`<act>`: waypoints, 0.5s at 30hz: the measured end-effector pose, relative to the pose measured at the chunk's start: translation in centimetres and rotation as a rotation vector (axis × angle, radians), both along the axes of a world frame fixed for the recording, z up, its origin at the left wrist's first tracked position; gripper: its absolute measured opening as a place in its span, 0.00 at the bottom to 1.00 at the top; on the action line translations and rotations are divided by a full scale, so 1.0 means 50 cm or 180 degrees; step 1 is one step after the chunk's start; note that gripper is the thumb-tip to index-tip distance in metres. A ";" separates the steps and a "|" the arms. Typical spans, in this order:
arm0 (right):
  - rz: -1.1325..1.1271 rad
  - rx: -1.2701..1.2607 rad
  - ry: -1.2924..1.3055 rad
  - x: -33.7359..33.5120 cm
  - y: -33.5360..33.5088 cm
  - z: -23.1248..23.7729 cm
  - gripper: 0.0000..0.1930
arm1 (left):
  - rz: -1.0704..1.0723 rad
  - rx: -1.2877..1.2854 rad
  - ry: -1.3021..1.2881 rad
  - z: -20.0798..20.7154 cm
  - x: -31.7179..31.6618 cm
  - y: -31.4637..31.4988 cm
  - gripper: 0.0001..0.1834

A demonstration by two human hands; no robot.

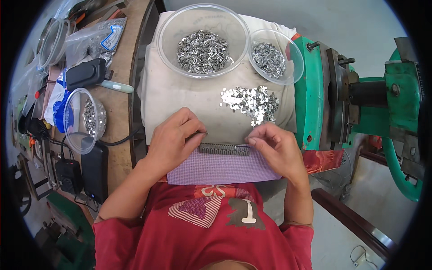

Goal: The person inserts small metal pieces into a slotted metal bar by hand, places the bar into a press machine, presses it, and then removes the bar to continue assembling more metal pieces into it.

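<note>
One narrow row of small dark metal pieces lay, in the head view, between the person's left hand and right hand, along the far edge of a purple mat. Its left end sat just on the near side of the left hand's fingertips, and its right end sat close to the right hand's thumb and forefinger. Both hands were curled, thumb and forefinger drawn near each other; whether either one pinched a small piece could not be told.

Beyond the right hand, a loose pile of shiny silver pieces spread over a pale cloth. Farther off stood a large clear bowl and, to its right, a smaller clear bowl, each holding metal parts.

As for writing, the large bowl bore faint marks on its far wall, too dim to make out. At the far left, a clear bag carried a white label with a blue border, its small script blurred. Pale lettering and printed patches crossed the person's red shirt.
</note>
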State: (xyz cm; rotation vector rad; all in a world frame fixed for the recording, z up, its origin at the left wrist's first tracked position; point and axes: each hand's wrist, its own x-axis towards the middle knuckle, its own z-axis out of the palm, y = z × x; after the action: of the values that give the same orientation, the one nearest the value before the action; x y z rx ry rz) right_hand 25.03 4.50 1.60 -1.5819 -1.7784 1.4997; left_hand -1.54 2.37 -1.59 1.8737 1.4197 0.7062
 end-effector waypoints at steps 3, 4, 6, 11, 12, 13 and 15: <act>0.0475 0.0468 -0.0197 -0.007 -0.001 0.003 0.04 | -0.0021 0.0036 0.0006 -0.001 -0.003 0.000 0.07; 0.0417 0.0454 -0.0179 -0.012 -0.004 0.006 0.04 | -0.0044 0.0044 -0.0007 -0.001 -0.004 0.000 0.08; 0.0476 0.0623 -0.0204 -0.016 -0.006 0.002 0.04 | -0.0062 0.0077 0.0006 -0.001 -0.002 0.002 0.08; 0.0481 0.0819 -0.0305 -0.030 -0.011 0.000 0.04 | -0.0109 0.0095 0.0115 0.005 -0.005 0.002 0.08; 0.0492 0.0862 -0.0367 -0.032 -0.012 -0.001 0.04 | -0.0141 0.0080 0.0117 0.007 -0.004 0.002 0.08; 0.0504 0.0907 -0.0425 -0.034 -0.012 -0.001 0.05 | -0.0172 0.0067 0.0124 0.009 -0.005 0.003 0.08; 0.0452 0.0873 -0.0428 -0.040 -0.012 0.001 0.04 | -0.0188 0.0047 0.0120 0.008 -0.008 0.003 0.08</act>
State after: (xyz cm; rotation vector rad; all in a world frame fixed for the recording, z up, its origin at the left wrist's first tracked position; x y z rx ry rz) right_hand 23.01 3.90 1.66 -1.4751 -2.1073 1.1664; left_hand -1.94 2.53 -1.17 1.9416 1.3801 0.6573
